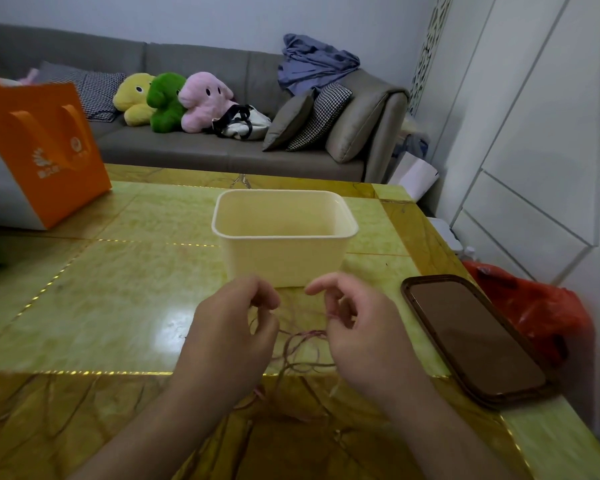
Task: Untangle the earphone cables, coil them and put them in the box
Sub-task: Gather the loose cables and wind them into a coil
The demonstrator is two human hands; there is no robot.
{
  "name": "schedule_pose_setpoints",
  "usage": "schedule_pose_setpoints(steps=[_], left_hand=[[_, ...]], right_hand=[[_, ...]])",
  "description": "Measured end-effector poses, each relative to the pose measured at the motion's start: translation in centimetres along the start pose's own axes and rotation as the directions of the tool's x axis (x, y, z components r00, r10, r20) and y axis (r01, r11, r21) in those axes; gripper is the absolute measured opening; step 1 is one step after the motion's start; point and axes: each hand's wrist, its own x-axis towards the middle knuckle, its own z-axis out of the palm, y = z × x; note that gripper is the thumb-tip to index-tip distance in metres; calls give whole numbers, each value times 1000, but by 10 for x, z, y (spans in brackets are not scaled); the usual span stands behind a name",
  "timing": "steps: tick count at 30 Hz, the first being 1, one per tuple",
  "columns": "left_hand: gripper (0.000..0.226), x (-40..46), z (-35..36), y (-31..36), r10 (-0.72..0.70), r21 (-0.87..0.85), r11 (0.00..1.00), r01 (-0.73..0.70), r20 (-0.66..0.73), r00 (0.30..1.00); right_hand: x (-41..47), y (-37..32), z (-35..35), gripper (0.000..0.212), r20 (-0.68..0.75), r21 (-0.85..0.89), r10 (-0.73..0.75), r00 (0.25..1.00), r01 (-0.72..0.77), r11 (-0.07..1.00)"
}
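Observation:
A thin pink earphone cable (300, 344) hangs in tangled loops between my two hands, just above the yellow-green table (118, 289). My left hand (229, 327) pinches strands of it with curled fingers. My right hand (354, 327) has the cable looped round a curled finger, with the index finger pointing left. More cable trails down toward the table's near edge. A cream plastic box (284, 233) stands open-topped right behind my hands; I see nothing inside it.
A phone in a brown case (471, 337) lies face up at the right of the table. An orange paper bag (39, 150) stands at the far left. A red plastic bag (534, 306) sits off the right edge. Behind is a grey sofa (194, 150) with plush toys.

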Motion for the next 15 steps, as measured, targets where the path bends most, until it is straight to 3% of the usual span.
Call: schedule_pose_setpoints(steps=[2, 4, 6, 10, 15], left_hand=[[25, 0, 0, 1, 36, 47, 998, -37, 27, 999], [26, 0, 1, 1, 24, 87, 996, -30, 72, 997], [30, 0, 1, 1, 15, 143, 989, -28, 93, 996], [38, 6, -4, -1, -50, 62, 997, 48, 29, 998], [45, 11, -6, -2, -143, -70, 988, 140, -45, 989]], right_hand=[[1, 2, 0, 53, -110, -187, -76, 991, 54, 981], [0, 4, -1, 47, -136, -419, -166, 977, 95, 903], [1, 5, -5, 41, -196, -544, -210, 958, 72, 836], [7, 9, -15, 9, -309, -446, -145, 940, -9, 895], [10, 17, -21, 20, -380, -425, -129, 916, -49, 904]])
